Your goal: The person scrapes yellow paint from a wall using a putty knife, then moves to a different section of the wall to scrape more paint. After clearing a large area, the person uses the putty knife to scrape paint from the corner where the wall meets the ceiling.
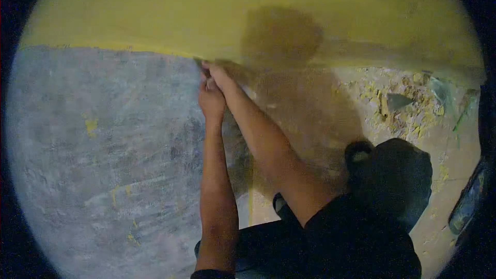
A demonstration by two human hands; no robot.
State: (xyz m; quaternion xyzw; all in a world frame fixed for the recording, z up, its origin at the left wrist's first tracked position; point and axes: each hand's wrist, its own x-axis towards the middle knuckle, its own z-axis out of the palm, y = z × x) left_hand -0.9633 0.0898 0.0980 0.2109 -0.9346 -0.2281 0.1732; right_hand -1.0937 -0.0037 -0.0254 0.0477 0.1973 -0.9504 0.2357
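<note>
My right hand [219, 76] and my left hand [212, 102] are closed together around a scraper [198, 64], the right one farther forward. Its dark blade meets the wall where the yellow paint [155, 10] borders the bare grey plaster [129, 108]. Most of the handle is hidden by my fingers. Both arms stretch forward, and their shadow falls on the surface beside them.
Loose yellow and pale paint flakes [372, 93] lie on the floor at right. A grey triangular piece [399, 101] rests among them, near crumpled clear plastic [440, 92]. My dark-clothed knee [398, 175] is close by. A long dark object [465, 201] lies at the far right.
</note>
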